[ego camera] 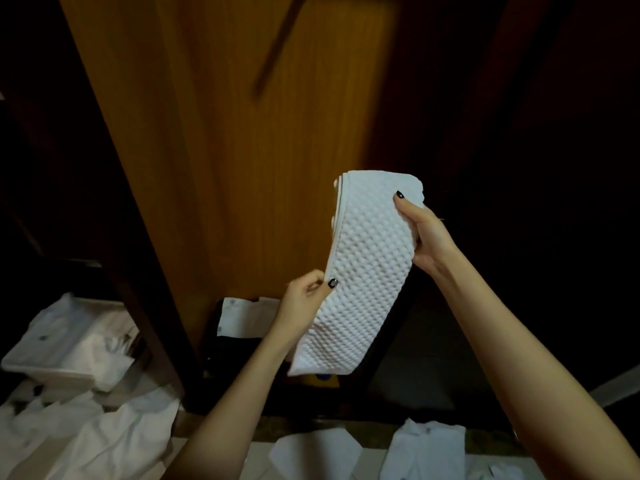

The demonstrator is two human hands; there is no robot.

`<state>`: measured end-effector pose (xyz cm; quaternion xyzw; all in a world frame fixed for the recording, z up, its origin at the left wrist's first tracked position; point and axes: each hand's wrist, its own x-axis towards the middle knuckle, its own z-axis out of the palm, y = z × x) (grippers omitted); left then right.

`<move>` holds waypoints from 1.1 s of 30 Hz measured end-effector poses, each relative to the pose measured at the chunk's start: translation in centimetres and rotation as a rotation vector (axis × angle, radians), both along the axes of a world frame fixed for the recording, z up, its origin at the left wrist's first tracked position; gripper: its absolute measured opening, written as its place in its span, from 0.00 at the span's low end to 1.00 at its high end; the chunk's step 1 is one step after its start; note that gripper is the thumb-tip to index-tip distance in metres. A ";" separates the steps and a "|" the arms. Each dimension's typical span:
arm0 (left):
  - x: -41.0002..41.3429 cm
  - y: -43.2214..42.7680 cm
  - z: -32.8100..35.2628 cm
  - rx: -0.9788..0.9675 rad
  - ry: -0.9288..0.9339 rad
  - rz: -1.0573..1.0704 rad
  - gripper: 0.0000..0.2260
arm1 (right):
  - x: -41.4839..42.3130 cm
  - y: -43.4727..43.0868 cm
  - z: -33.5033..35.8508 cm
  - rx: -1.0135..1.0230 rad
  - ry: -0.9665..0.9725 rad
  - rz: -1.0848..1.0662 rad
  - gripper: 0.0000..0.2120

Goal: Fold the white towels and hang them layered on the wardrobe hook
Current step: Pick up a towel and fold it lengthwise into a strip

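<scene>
A white waffle-textured towel (363, 271), folded into a long narrow strip of several layers, is held up in front of the wooden wardrobe door (242, 150). My left hand (304, 299) pinches its left edge low down, thumb on the front. Higher up, my right hand (424, 233) grips the right edge, thumb over the front near the top corner. No hook is visible.
A dark diagonal bar (277, 46) crosses the upper door. White garments lie in a drawer (52, 372) at lower left and spill over the floor (104, 434). More white folded cloth (426, 448) sits at the bottom. A dark bag with white cloth (242, 320) stands behind my left hand.
</scene>
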<state>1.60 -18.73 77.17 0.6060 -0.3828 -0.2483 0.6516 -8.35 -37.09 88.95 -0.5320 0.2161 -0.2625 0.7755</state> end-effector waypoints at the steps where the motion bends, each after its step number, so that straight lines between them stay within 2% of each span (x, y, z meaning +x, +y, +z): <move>1: 0.1 -0.2 -0.1 0.022 -0.058 0.016 0.13 | -0.1 0.0 0.1 -0.003 -0.005 0.019 0.11; 4: 1.0 -0.9 0.0 0.090 -0.109 -0.011 0.11 | -0.3 -0.1 0.1 0.011 -0.015 0.057 0.13; 8: 0.7 -0.8 0.7 0.038 0.087 -0.224 0.24 | -0.6 -0.4 0.1 0.110 -0.044 0.050 0.21; 9: 0.4 -0.7 1.0 0.029 0.107 -0.234 0.24 | -0.7 -0.5 0.0 0.131 -0.062 0.048 0.22; 12: 0.1 -0.4 1.6 0.044 0.142 -0.264 0.08 | -0.9 -0.7 -0.1 0.159 -0.107 0.056 0.22; 13: 0.1 -0.4 1.9 0.062 0.117 -0.277 0.05 | -0.9 -0.8 -0.1 0.164 -0.120 0.063 0.21; 16: -0.1 -1.0 2.5 0.129 -0.033 -0.278 0.05 | -0.9 -0.9 0.1 0.169 -0.143 0.070 0.17; 19: -0.4 -1.6 3.3 0.110 -0.104 -0.280 0.09 | -1.1 -1.3 0.4 0.183 -0.165 0.060 0.14; 21: -0.3 -2.1 3.4 0.088 -0.101 -0.224 0.06 | -1.3 -1.8 0.7 0.190 -0.183 0.062 0.14; 25: 0.4 -2.9 3.6 -0.002 -0.102 -0.061 0.10 | -1.6 -2.6 1.4 0.177 -0.188 0.070 0.15; 28: 0.1 -3.4 4.4 -0.014 -0.052 -0.044 0.14 | -1.2 -2.8 1.3 0.226 -0.197 0.067 0.15; 33: 1.2 -4.8 6.2 -0.028 -0.017 0.129 0.12 | -0.9 -3.9 2.1 0.254 -0.254 0.064 0.19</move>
